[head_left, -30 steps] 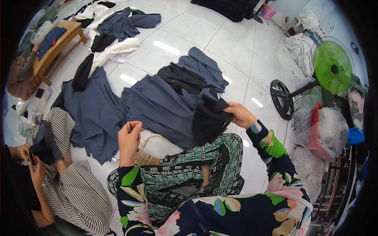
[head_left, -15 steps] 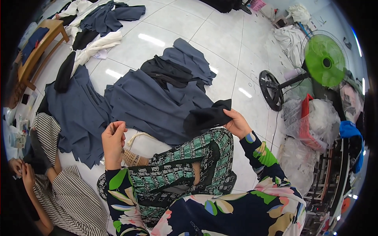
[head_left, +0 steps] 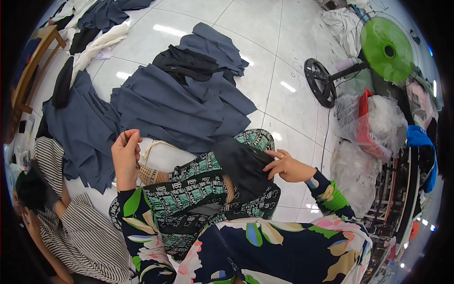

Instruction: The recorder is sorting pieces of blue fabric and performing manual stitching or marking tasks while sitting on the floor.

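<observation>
I sit on the white tiled floor (head_left: 283,42) with my knees up in green patterned trousers (head_left: 198,184). My right hand (head_left: 288,166) grips the edge of a black piece of cloth (head_left: 241,165) that lies over my right knee. My left hand (head_left: 125,154) is raised over my left knee with its fingertips pinched together. Whether they hold a thread or a needle I cannot tell. A beige woven thing (head_left: 151,175) shows just beside that wrist. Right in front of my knees lies a spread of blue-grey cloth pieces (head_left: 179,104).
A black garment (head_left: 184,64) tops the blue-grey pile. A green floor fan (head_left: 385,47) with a round black base (head_left: 320,83) stands at the right, by plastic bags (head_left: 378,118). A person in a striped shirt (head_left: 80,236) sits at my left. A wooden bench (head_left: 28,75) is far left.
My right hand has pulled the black cloth off the pile and onto my knee. My left hand stays raised and pinched. The view has tipped down toward my lap.
</observation>
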`<action>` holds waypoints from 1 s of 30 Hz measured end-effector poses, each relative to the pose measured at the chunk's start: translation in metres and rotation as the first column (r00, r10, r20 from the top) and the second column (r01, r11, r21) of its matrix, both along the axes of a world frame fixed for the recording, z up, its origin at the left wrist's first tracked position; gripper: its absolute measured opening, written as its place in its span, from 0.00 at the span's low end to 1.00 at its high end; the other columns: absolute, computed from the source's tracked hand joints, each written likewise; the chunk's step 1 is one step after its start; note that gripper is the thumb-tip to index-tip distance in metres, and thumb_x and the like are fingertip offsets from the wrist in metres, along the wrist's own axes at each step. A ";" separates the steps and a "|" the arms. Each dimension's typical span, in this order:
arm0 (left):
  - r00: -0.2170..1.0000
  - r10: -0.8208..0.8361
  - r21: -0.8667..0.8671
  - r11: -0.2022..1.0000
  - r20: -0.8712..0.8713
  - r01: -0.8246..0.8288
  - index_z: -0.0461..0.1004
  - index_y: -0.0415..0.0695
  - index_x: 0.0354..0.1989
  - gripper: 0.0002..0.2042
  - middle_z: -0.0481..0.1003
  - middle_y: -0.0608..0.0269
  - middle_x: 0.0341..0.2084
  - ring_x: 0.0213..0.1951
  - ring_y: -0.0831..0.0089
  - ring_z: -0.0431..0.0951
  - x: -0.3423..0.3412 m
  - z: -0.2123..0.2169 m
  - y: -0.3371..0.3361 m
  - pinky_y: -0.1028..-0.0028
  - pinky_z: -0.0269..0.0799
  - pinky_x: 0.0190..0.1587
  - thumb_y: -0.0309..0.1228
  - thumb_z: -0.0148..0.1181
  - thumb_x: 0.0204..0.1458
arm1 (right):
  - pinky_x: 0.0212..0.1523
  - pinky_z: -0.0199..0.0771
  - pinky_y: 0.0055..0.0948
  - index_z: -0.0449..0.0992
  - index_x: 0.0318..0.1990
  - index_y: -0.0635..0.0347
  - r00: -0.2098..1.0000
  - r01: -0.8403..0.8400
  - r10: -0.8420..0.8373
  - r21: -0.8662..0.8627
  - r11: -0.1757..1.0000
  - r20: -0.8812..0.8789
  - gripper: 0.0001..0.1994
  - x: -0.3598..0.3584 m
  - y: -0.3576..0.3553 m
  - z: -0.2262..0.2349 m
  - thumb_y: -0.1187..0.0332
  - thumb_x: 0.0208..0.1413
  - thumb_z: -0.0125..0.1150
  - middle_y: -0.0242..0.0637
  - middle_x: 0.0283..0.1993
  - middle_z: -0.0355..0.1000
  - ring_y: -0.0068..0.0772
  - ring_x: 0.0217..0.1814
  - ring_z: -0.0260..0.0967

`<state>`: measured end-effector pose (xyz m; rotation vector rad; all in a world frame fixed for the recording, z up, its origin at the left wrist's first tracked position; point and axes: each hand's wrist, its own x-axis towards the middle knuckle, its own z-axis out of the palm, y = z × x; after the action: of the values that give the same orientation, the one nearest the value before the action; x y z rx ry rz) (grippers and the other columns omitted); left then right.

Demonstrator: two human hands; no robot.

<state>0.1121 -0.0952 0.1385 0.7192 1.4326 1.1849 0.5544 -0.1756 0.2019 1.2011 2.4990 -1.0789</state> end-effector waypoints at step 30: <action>0.735 -0.558 0.293 0.681 -0.386 0.671 0.74 0.37 0.29 0.07 0.72 0.57 0.28 0.29 0.59 0.74 0.138 -0.034 -0.038 0.68 0.69 0.31 0.28 0.62 0.46 | 0.41 0.68 0.16 0.77 0.44 0.62 0.382 0.764 -0.915 -0.512 0.393 -0.132 0.11 -0.004 0.022 -0.018 0.78 0.54 0.55 0.28 0.38 0.74 0.14 0.37 0.67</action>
<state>0.2496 -0.1334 0.1046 1.5868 0.9888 0.8543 0.5506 -0.1533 0.1844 2.4535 1.5296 -2.0968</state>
